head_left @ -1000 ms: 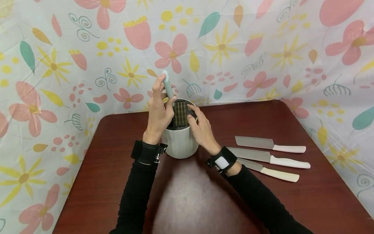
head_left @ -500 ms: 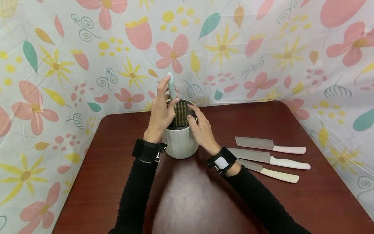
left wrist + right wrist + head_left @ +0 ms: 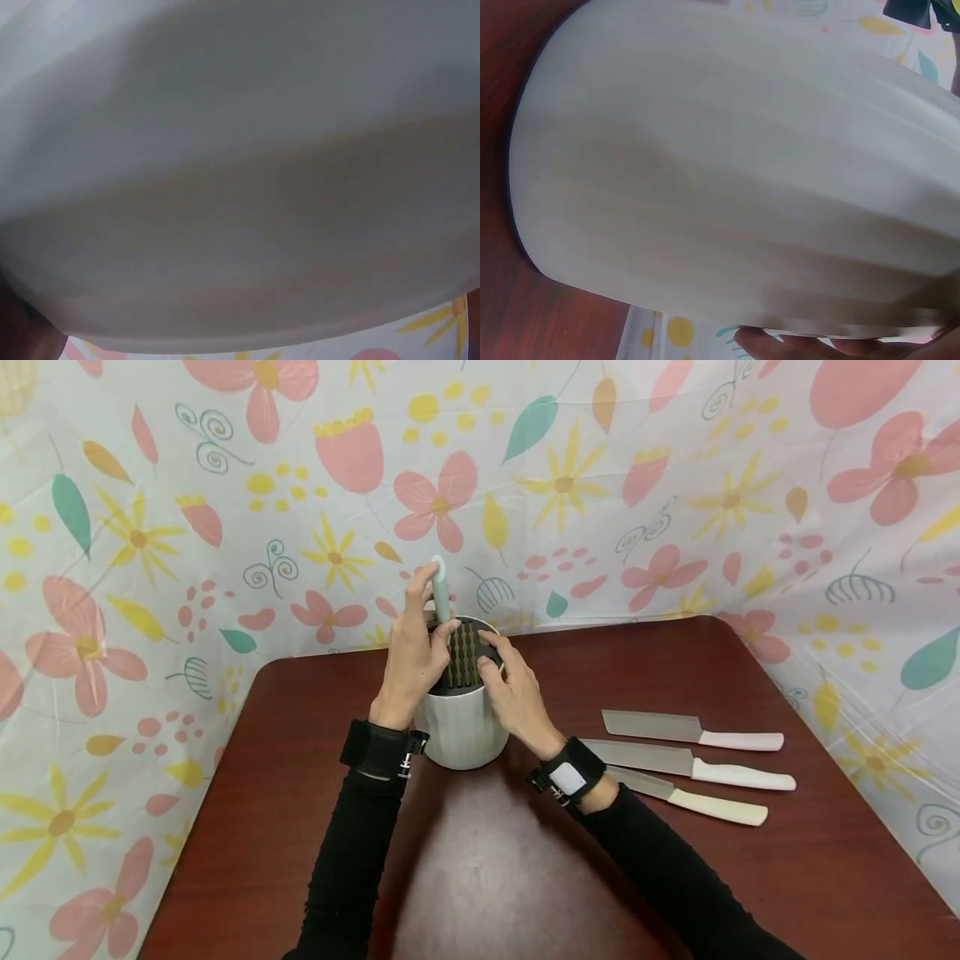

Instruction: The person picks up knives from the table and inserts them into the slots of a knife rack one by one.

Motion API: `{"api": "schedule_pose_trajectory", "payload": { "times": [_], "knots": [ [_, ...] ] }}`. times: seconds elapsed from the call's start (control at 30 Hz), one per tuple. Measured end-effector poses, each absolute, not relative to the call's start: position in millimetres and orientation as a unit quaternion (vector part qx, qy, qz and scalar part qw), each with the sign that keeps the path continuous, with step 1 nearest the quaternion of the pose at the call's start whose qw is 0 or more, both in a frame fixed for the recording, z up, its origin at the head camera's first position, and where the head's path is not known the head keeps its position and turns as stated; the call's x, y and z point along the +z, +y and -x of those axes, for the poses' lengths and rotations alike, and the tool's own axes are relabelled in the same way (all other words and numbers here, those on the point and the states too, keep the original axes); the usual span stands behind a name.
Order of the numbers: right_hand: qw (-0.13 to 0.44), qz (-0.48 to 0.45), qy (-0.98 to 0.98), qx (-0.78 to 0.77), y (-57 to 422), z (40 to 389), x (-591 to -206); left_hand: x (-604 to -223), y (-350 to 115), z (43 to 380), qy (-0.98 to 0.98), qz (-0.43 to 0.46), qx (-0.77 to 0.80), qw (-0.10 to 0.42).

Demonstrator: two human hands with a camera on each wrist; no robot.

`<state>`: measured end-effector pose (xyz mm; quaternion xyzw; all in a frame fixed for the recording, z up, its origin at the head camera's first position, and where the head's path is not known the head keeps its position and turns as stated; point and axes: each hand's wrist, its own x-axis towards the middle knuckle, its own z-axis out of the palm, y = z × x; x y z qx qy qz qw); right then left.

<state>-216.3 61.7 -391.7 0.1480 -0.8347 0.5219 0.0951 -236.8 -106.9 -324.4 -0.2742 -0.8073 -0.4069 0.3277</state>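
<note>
A round white knife holder (image 3: 462,735) stands upright on the table, its dark slotted insert (image 3: 463,664) showing at the top. My left hand (image 3: 408,656) grips the pale blue handle (image 3: 440,592) of a knife over the holder's left side, thumb low and a fingertip near the handle's top end. The knife's blade is hidden behind the hand and the holder. On the right side of the holder, my right hand (image 3: 516,693) holds the rim with its thumb and fingers. The holder's white wall fills the left wrist view and most of the right wrist view.
Three knives lie on the right of the brown table (image 3: 300,827): a broad-bladed one with a pinkish handle (image 3: 741,741), one with a white handle (image 3: 742,775), and one with a cream handle (image 3: 718,807). A flowered cloth (image 3: 570,527) hangs behind the table.
The pale blue handle has sunk slightly toward the holder, moved a little right and become more upright, the left hand moving with it. My right hand has stayed at the rim.
</note>
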Motion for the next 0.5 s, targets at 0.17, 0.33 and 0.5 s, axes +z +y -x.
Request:
{"api": "schedule_pose_trajectory", "payload": {
  "times": [0.17,0.33,0.5],
  "knots": [
    [0.098,-0.147,-0.834,0.523,61.3,217.1,-390.8,-325.6,-107.0,237.0,-0.816,0.266,-0.404,0.317],
    [0.094,-0.149,-0.834,0.523,61.3,217.1,-389.8,-328.8,-107.5,236.7,-0.822,0.256,-0.402,0.313],
    [0.096,-0.146,-0.834,0.523,61.7,216.8,-389.6,-331.5,-106.5,237.7,-0.825,0.255,-0.402,0.304]
  ]
}}
